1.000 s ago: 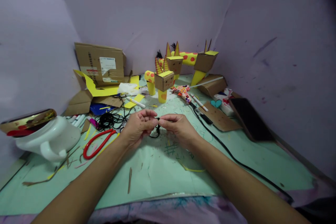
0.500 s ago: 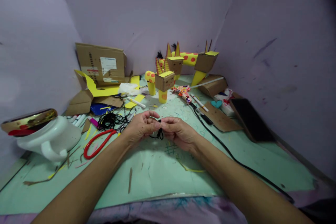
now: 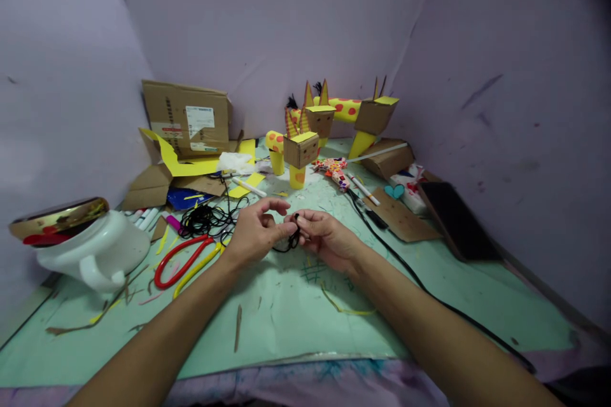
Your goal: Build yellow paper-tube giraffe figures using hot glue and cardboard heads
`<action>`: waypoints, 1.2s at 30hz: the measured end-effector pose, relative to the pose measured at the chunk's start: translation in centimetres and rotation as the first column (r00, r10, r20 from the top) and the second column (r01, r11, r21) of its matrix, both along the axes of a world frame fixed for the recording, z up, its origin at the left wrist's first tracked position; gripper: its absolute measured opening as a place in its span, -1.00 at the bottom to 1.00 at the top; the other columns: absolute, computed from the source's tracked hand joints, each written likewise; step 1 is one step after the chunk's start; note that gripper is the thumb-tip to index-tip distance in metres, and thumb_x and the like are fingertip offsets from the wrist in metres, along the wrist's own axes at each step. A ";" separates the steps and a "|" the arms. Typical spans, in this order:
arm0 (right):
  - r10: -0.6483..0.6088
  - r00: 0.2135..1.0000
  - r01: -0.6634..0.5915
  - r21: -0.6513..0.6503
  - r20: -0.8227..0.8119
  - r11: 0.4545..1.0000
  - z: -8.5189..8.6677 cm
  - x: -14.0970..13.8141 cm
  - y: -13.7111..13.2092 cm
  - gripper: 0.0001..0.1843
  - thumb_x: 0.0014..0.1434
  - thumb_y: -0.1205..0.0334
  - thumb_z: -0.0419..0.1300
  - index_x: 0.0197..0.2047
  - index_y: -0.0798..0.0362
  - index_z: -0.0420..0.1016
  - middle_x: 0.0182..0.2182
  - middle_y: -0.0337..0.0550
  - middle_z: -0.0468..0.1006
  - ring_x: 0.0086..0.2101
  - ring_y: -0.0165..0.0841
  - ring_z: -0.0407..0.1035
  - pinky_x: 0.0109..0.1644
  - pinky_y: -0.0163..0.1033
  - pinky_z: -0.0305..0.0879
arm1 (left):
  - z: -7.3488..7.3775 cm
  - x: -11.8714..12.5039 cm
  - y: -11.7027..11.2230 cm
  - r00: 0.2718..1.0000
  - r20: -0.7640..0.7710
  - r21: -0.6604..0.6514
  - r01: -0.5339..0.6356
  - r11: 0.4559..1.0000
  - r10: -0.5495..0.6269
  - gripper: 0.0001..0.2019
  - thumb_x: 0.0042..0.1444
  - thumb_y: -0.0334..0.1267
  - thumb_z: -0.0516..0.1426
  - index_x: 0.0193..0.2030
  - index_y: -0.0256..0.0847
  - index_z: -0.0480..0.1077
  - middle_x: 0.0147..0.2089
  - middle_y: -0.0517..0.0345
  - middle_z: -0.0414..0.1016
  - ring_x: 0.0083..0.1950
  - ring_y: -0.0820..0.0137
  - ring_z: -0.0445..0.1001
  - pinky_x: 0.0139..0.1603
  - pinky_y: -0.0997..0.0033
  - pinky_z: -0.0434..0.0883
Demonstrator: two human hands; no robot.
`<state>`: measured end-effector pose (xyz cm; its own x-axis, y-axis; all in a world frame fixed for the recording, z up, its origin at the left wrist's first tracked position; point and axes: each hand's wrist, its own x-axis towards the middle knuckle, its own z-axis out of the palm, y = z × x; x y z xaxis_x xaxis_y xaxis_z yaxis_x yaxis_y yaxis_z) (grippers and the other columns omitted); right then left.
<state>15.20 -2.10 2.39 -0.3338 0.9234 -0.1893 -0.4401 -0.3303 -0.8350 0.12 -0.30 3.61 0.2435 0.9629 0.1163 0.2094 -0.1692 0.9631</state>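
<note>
Just above the tabletop, my right hand [image 3: 329, 236] pinches a small looped bundle of black yarn [image 3: 289, 244] between thumb and fingers. My left hand [image 3: 258, 229] meets it from the other side. Its thumb lies against the yarn, its index finger is raised and curved, and the remaining fingers curl behind, partly hidden. Left of my hands lies a loose tangle of black yarn [image 3: 203, 219]. Beside it are scissors with one red handle [image 3: 165, 267] and one yellow handle [image 3: 200, 267], their blades mostly hidden by my left hand.
Cardboard animal figures [image 3: 300, 151] with yellow spotted bodies stand at the back. A white mug [image 3: 100, 251] sits at left near a cardboard box [image 3: 186, 117] and yellow paper [image 3: 167, 159]. On the right are a glue gun [image 3: 334, 172], its black cable [image 3: 410, 276] and a phone [image 3: 458, 219].
My left hand's thumb and index finger have spread further apart. The black yarn bundle now sits closer in my right fingers. The view has shifted slightly, showing more of the yellow scissor handle.
</note>
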 end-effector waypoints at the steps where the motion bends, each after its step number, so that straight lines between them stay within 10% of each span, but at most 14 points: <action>1: 0.002 1.000 -0.002 0.003 0.011 1.000 0.0 0.0 0.0 -0.66 -0.30 0.14 0.41 -0.49 0.16 0.43 -0.69 -0.35 0.33 -0.65 -0.59 0.18 -0.64 -0.46 -0.15 | 0.0 -0.1 0.0 1.000 0.028 -0.017 0.013 1.000 -0.013 -0.65 -0.26 -0.22 0.27 -0.27 -0.29 0.42 -0.43 0.24 0.41 -0.62 0.62 0.22 -0.61 0.58 0.16; 9: 0.038 0.992 -0.044 0.049 0.116 0.998 -0.2 0.0 -0.2 -0.72 -0.24 0.15 0.37 -0.58 0.17 0.40 -0.59 -0.27 0.46 -0.69 -0.63 0.16 -0.64 -0.47 -0.07 | 0.4 -0.3 0.2 0.972 0.167 -0.132 0.191 0.973 -0.168 -0.78 -0.24 -0.25 0.28 -0.39 -0.31 0.52 -0.58 0.19 0.46 -0.52 0.47 0.40 -0.46 0.50 0.32; 21: 0.096 0.984 -0.099 0.008 0.147 0.995 -0.2 0.1 -0.3 -0.68 -0.30 0.12 0.41 -0.57 0.18 0.46 -0.63 -0.27 0.47 -0.70 -0.64 0.13 -0.64 -0.47 -0.06 | -0.7 -0.7 0.6 0.944 0.243 -0.125 0.259 0.958 -0.224 -0.79 -0.24 -0.22 0.31 -0.49 -0.32 0.49 -0.58 0.21 0.40 -0.68 0.65 0.13 -0.71 0.60 0.02; 36: -0.060 0.952 0.013 0.156 0.300 0.988 -0.5 -0.3 -0.3 -0.72 -0.15 0.07 0.34 -0.52 0.15 0.52 -0.62 -0.29 0.43 -0.67 -0.60 0.05 -0.60 -0.38 -0.13 | -0.8 -0.1 0.1 0.992 0.089 0.070 0.089 0.994 -0.095 -0.83 -0.06 -0.19 0.16 -0.51 -0.25 0.33 -0.61 0.28 0.31 -0.54 0.51 0.26 -0.48 0.51 0.20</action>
